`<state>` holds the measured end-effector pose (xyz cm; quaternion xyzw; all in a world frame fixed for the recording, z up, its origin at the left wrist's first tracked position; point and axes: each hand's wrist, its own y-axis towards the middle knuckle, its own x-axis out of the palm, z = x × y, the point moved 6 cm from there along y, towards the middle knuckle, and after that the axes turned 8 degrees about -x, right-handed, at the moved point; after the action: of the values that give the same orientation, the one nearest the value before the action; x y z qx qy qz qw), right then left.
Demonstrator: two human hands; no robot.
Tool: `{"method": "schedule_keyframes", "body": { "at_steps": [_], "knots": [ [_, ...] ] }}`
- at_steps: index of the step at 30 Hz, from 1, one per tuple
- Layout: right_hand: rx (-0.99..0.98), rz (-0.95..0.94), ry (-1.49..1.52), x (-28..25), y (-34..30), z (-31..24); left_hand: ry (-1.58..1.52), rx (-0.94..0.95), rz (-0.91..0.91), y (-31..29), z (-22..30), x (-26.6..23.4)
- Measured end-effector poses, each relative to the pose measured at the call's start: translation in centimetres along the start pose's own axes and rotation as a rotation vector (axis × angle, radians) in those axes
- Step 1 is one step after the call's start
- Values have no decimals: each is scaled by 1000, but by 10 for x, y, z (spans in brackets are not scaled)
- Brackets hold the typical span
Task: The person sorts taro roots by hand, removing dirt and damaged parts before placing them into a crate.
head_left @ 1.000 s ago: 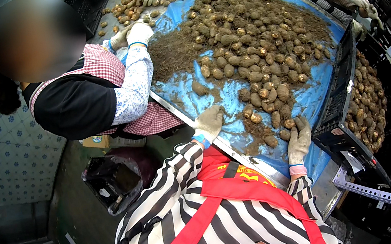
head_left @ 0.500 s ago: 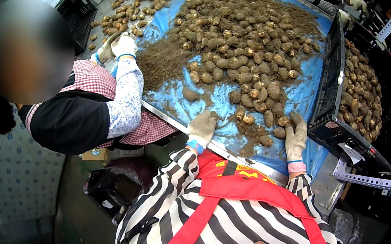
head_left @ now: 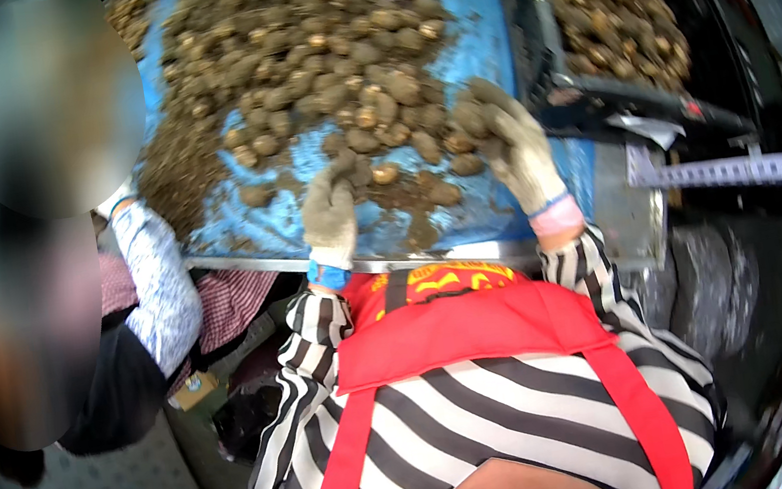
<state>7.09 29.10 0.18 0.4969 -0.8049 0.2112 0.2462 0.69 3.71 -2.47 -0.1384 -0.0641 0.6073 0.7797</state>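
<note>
A heap of brown, hairy taro corms (head_left: 294, 67) covers the blue sheet (head_left: 479, 19) on the table in front of me. My left hand (head_left: 330, 211), in a pale glove with soiled fingertips, lies at the heap's near edge beside a taro corm (head_left: 360, 170). Blur hides whether its fingers grip that one. To the right, my right hand (head_left: 513, 150), gloved too, has thumb and fingers curled around a taro corm (head_left: 469, 119). Between the hands are several loose corms and dark crumbs of soil (head_left: 420, 225).
A black crate (head_left: 546, 100) of taro corms (head_left: 614, 9) stands against the table's right side. On the left a co-worker's patterned sleeve (head_left: 157, 290) reaches to the table. The metal table edge (head_left: 394, 262) runs along my front. A perforated white bar (head_left: 734, 171) juts out at right.
My view has turned, and I now face the table squarely. Both hands have moved forward to the near corms. My right hand, stretched out before, has closed around a corm.
</note>
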Motion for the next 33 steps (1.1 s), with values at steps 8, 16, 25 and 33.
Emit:
{"method": "schedule_keyframes", "body": {
  "at_steps": [8,16,25,33],
  "knots": [
    [71,-69,27,17,-10,9,119,76,-318,2,44,75],
    [-44,-83,-115,28,-18,14,-218,-89,-484,-4,43,94],
    [-221,-328,-551,33,-20,6,-486,-222,-557,-6,44,97],
    [-79,-269,-434,22,-20,7,-223,-117,-506,-7,51,89]
  ]
}}
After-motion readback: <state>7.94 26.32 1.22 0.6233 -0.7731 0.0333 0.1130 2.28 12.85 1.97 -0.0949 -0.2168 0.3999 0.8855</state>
